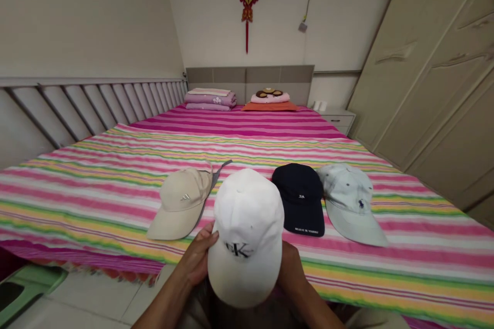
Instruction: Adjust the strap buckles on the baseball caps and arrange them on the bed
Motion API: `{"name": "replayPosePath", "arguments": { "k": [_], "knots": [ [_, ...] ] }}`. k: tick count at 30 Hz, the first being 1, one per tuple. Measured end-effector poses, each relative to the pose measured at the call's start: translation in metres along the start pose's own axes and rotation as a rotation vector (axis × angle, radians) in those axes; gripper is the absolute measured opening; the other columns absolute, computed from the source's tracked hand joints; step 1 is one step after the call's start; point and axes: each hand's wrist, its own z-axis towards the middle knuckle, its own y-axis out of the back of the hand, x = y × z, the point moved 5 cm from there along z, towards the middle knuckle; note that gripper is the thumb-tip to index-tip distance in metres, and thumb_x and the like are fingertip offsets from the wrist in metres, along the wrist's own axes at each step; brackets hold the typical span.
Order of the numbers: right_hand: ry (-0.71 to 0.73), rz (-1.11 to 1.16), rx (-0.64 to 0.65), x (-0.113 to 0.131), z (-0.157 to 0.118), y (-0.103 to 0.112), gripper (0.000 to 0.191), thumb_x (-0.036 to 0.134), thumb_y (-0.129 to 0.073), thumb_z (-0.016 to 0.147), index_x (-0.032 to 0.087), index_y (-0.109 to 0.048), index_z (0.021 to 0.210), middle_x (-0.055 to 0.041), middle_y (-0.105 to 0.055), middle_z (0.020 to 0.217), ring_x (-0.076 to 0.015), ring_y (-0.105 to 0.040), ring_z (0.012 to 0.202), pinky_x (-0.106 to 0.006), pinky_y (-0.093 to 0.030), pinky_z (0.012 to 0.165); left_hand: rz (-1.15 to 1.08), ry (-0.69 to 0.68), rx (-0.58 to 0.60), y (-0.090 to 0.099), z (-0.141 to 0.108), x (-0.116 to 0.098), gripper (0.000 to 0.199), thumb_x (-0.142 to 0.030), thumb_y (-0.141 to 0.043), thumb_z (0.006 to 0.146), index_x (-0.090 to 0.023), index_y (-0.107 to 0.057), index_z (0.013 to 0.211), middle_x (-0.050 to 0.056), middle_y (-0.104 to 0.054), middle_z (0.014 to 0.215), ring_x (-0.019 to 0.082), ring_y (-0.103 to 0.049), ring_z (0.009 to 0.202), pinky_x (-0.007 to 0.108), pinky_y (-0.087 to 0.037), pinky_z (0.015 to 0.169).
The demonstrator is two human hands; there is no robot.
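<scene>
A white cap with dark letters on its front is held up over the near edge of the bed, its brim toward me. My left hand grips its left side, thumb on the outside. At its right side is my right hand, closed against the cap, with the fingertips hidden behind it. On the striped bedspread lie a beige cap to the left, and a navy cap and a pale blue cap to the right.
Folded purple bedding and a pink pile lie by the headboard. A metal railing runs along the left. A green stool stands on the floor at the lower left. A nightstand and wardrobe are at the right.
</scene>
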Motion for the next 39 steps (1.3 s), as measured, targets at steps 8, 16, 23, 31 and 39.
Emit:
{"name": "replayPosePath", "arguments": {
  "k": [8,16,23,31,39],
  "knots": [
    [-0.05,-0.038,0.079,-0.019,-0.011,0.005,0.022,0.024,-0.038,0.087,0.018,-0.054,0.074,-0.0026,-0.061,0.064,-0.0138,-0.057,0.055,-0.023,-0.037,0.051,0.044,-0.074,-0.073,0.003,0.082,-0.036,0.038,-0.012,-0.067,0.06,-0.016,-0.058,0.097,0.007,-0.07,0.084,0.025,-0.062,0.089,0.037,-0.046,0.083],
    [-0.037,-0.019,0.072,-0.02,-0.016,0.001,0.019,0.022,-0.038,0.086,0.018,-0.054,0.077,-0.0031,-0.06,0.067,-0.0146,-0.058,0.059,-0.024,-0.039,0.056,0.085,-0.004,-0.166,0.014,0.136,-0.016,0.033,-0.012,-0.067,0.06,-0.013,-0.056,0.091,0.009,-0.069,0.081,0.023,-0.064,0.079,0.036,-0.049,0.074],
    [-0.072,0.075,0.049,-0.02,-0.015,0.002,0.02,0.022,-0.039,0.084,0.019,-0.056,0.073,-0.003,-0.06,0.065,-0.015,-0.056,0.057,-0.025,-0.039,0.055,0.183,0.081,-0.262,0.029,0.137,-0.01,0.043,-0.01,-0.069,0.056,-0.011,-0.054,0.096,0.008,-0.068,0.072,0.02,-0.063,0.06,0.034,-0.05,0.062],
    [-0.494,0.251,-0.338,-0.078,-0.023,0.068,0.018,0.035,-0.053,0.072,0.02,-0.061,0.069,-0.0034,-0.064,0.064,-0.0177,-0.058,0.057,-0.026,-0.044,0.054,0.315,-0.024,-0.424,0.03,0.123,-0.018,0.046,-0.009,-0.068,0.056,-0.01,-0.055,0.1,0.005,-0.067,0.069,0.014,-0.06,0.056,0.025,-0.046,0.056],
    [-1.06,0.447,-0.941,-0.186,-0.066,0.14,0.017,0.037,-0.053,0.064,0.021,-0.046,0.063,-0.0007,-0.05,0.056,-0.0166,-0.052,0.047,-0.036,-0.049,0.049,0.383,-0.044,-0.489,0.029,0.106,-0.014,0.057,-0.008,-0.066,0.059,-0.012,-0.048,0.112,0.007,-0.067,0.08,0.016,-0.062,0.064,0.027,-0.048,0.061]
  ]
}}
